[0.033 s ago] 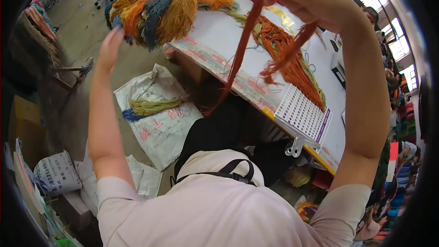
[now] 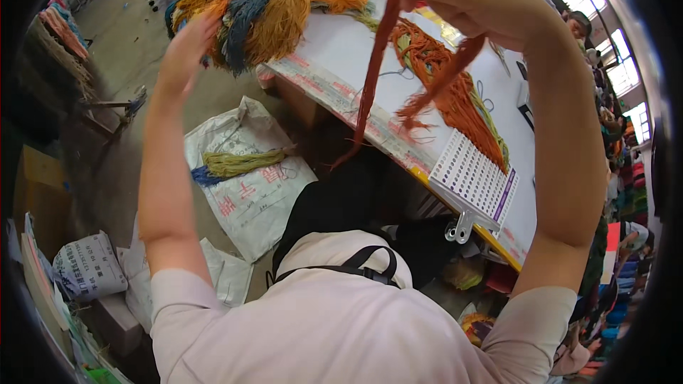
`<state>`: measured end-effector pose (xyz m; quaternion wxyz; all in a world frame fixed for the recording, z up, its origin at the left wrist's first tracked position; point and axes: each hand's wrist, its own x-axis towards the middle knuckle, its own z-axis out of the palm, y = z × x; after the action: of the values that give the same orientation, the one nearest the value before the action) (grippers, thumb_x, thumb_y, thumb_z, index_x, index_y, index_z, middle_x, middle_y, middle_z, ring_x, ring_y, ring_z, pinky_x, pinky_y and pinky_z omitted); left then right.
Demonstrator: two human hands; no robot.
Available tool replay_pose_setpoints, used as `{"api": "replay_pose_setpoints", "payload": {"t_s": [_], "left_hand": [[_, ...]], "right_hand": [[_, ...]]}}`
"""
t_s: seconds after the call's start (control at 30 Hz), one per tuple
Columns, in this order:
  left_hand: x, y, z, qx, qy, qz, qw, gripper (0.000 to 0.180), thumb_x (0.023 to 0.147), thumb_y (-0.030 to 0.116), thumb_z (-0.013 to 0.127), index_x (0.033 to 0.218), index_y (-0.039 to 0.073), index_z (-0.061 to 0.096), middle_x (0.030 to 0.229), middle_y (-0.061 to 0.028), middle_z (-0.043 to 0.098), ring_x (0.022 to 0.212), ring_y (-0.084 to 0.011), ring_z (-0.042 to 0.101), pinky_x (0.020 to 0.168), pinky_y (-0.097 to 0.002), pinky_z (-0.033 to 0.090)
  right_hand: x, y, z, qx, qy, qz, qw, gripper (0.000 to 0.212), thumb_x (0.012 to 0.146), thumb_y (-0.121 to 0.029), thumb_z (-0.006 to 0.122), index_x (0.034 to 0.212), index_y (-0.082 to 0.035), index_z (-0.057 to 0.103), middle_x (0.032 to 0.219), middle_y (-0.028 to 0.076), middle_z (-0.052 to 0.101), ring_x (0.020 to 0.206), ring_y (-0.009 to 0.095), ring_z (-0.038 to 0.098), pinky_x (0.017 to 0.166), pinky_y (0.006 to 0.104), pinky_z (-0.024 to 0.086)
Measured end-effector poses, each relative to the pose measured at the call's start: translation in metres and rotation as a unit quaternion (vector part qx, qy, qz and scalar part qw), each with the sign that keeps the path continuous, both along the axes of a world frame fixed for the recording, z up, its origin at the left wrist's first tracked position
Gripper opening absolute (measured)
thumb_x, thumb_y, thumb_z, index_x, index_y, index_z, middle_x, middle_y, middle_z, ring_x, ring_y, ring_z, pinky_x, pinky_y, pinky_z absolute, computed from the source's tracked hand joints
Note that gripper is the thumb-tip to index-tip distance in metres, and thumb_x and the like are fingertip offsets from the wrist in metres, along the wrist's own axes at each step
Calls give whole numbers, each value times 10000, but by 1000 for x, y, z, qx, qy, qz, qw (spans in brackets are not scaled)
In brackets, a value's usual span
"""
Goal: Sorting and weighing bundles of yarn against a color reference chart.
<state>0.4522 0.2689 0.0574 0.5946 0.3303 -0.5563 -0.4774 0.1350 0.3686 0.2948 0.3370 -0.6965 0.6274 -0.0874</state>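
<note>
My right hand is raised at the upper right, closed on a hank of rust-red yarn. One long tail of it hangs down over the table's front edge; a shorter frayed end dangles below my wrist. My left hand is up at the left, its fingers stretched out and somewhat blurred, with nothing visible in it. It is nearest to a heap of orange, blue and ochre yarn hanks at the table's far left corner. Behind the held yarn, an orange-and-green bundle of yarn lies along the tabletop.
The white table runs diagonally in front of me. A dotted chart card with a metal clip lies at its near edge. On the floor, a green and blue hank rests on a white sack. A stand is further left.
My left hand has moved right, toward the yarn heap, and its fingers have come up. My right hand has shifted slightly left, and the hanging yarn tail has swung and drawn up a little.
</note>
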Motion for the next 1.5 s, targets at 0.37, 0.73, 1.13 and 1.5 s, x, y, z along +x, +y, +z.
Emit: {"api": "replay_pose_setpoints", "payload": {"t_s": [0.37,0.73,1.13,1.5], "left_hand": [[-51,44,124,70,173,-431,883,167,973,217,467,854,102,492,572,95,249,433,-12,216,369,-198,173],[165,34,185,-10,265,-279,923,312,986,101,370,677,106,330,523,20,232,423,-81,173,457,-242,196],[22,79,91,206,-98,-196,954,370,957,322,419,954,20,634,509,51,420,363,-27,319,338,-184,230],[-52,98,44,-145,135,-96,975,586,765,-148,352,1319,3,470,1496,-174,249,1313,-316,384,1011,-366,407]], "right_hand": [[-85,-22,-67,-124,-171,116,971,280,927,-319,555,776,-85,533,543,-68,373,448,17,304,409,204,196],[-140,33,-266,144,-302,-89,938,372,979,-306,432,660,-114,427,547,-52,344,475,61,286,440,215,249],[-28,-13,-227,-186,-161,174,953,701,765,-129,699,1386,-72,378,1149,106,558,1083,184,513,967,328,392],[85,-7,-224,22,-351,137,926,136,922,-140,530,995,-25,541,686,39,526,506,111,502,471,261,422]]}}
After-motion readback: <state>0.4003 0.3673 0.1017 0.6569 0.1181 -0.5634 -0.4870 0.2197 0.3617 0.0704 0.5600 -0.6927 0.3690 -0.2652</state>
